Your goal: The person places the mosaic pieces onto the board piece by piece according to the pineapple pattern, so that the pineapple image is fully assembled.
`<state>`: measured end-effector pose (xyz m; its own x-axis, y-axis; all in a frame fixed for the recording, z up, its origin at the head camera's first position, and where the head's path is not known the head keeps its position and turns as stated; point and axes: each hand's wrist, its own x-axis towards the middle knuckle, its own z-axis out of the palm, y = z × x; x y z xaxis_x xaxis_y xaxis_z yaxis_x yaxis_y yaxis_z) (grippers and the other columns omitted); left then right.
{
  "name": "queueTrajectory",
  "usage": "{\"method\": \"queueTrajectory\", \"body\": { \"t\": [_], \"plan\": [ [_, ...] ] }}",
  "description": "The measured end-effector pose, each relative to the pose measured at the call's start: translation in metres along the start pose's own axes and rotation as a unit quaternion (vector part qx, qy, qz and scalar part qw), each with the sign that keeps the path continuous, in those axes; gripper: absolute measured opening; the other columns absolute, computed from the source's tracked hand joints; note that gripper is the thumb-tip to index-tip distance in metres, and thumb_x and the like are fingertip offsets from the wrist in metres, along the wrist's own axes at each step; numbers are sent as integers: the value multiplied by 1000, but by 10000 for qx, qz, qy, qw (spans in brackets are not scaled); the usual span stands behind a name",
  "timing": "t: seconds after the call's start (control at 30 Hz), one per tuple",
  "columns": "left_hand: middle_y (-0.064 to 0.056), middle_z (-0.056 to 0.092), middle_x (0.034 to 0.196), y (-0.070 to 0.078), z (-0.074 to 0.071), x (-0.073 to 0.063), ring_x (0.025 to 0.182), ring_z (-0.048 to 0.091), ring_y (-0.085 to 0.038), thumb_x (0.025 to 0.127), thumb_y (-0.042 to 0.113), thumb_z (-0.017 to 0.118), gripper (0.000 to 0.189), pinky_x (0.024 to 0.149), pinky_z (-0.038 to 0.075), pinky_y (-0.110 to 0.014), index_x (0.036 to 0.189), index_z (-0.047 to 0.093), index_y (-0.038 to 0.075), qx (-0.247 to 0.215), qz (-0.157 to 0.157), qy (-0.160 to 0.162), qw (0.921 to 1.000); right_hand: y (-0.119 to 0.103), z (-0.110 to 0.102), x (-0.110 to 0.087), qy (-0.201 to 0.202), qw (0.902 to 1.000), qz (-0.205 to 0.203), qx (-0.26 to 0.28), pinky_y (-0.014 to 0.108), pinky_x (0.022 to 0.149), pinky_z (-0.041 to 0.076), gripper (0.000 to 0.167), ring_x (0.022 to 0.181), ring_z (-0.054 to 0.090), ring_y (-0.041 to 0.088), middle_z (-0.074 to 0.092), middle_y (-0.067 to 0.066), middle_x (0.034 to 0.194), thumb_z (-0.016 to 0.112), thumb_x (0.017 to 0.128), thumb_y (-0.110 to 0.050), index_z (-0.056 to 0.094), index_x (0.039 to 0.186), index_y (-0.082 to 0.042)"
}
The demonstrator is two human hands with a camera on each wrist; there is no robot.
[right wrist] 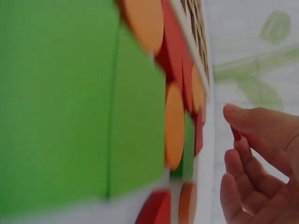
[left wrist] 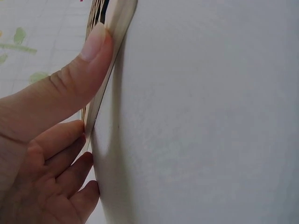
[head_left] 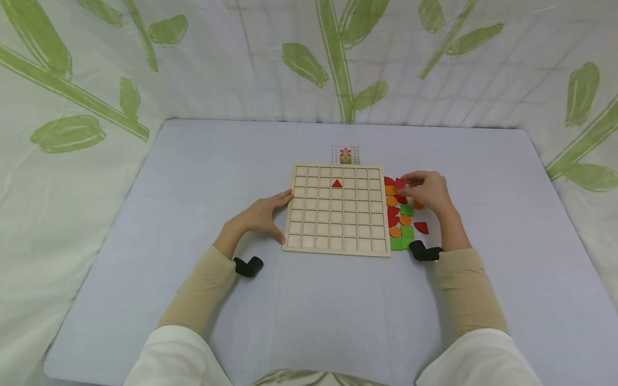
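A square wooden grid board (head_left: 336, 255) lies flat on the table, with one red triangle (head_left: 337, 184) in an upper cell. My left hand (head_left: 261, 216) rests against the board's left side, thumb near the lower corner and fingers further up. In the left wrist view the thumb (left wrist: 96, 44) lies on the frame's edge. At the upper right, my right hand (head_left: 428, 188) pinches a red puzzle piece (head_left: 400, 183) between thumb and fingers. The right wrist view shows that piece (right wrist: 235, 133) edge-on, its outline largely hidden.
Beside the board's right edge lie several flat pieces: green squares (head_left: 407, 231), orange circles (head_left: 405, 220) and red rounded pieces (head_left: 393, 220). A red quarter circle (head_left: 421, 228) sits apart from them. Behind the board is a small pattern card (head_left: 345, 155). A leaf-print curtain (head_left: 217, 69) hangs beyond the table.
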<state>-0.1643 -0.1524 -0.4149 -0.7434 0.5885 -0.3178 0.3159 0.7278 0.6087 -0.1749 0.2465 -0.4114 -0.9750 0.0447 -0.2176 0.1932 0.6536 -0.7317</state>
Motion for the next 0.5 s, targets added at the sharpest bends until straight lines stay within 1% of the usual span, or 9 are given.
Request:
{"method": "queueTrajectory", "body": {
  "t": [0.1,0.17,0.33,0.5],
  "plan": [
    [-12,14,161,0,-1,0,146,15,-34,63,20,92,115,116,16,-51,153,22,0,3,-2,-1,10000,-9,7,-2,-74,9997,-230,20,44,89,49,40,110,55,36,62,25,117,70,88,-16,64,121,3],
    [-12,14,161,0,-1,0,146,14,-34,62,20,92,115,117,16,-51,153,23,0,-19,-1,5,10000,-16,12,-2,-131,9992,-378,39,45,88,50,39,109,55,36,63,25,116,71,87,-15,65,120,4],
    [-13,14,161,1,-1,0,146,15,-34,62,20,92,115,116,16,-51,152,23,-1,-36,0,10,10000,-32,30,-3,-399,9968,-693,80,45,87,51,38,106,59,36,65,24,115,74,85,-12,66,118,4],
    [-12,15,161,3,-1,-1,146,15,-35,63,19,92,115,116,17,-51,152,23,0,-24,-40,1,10000,-47,47,-2,-555,9926,-1067,181,44,84,52,35,103,61,34,67,21,113,76,83,-11,69,114,3]
  ]
}}
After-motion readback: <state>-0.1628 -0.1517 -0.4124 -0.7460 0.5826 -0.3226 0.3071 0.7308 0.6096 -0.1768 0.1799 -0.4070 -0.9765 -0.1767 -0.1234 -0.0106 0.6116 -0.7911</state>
